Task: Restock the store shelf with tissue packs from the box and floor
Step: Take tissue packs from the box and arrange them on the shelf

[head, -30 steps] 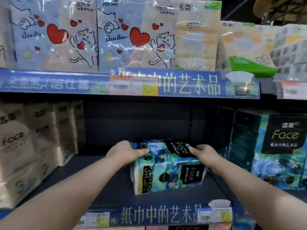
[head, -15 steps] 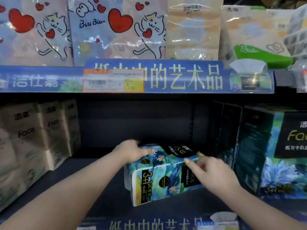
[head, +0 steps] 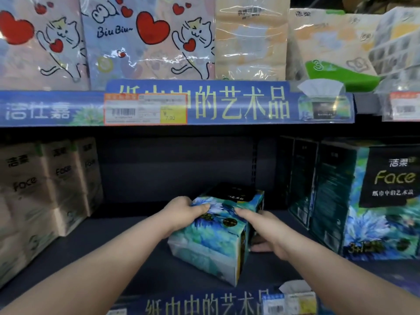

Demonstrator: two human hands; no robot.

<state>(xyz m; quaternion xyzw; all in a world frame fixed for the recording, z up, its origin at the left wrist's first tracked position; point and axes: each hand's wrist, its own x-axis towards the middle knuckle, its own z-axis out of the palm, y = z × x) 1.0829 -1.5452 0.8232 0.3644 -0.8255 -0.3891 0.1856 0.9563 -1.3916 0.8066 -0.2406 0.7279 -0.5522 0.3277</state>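
Blue floral tissue pack point(head: 218, 237) sits angled on our dark shelf point(head: 113, 258), between beige packs point(head: 45, 183) and matching blue packs point(head: 375, 201). We note left hand point(head: 181, 212) and right hand point(head: 268, 233) gripping it, fingers curled over its top.

Head camera looks down, close to shelf point(head: 102, 226).

Dark metal shelf point(head: 109, 244), slotted back panel point(head: 177, 169) in shadow; blue banner strip point(head: 238, 103) along upper shelf's front edge (price tag point(head: 145, 109) clipped on).
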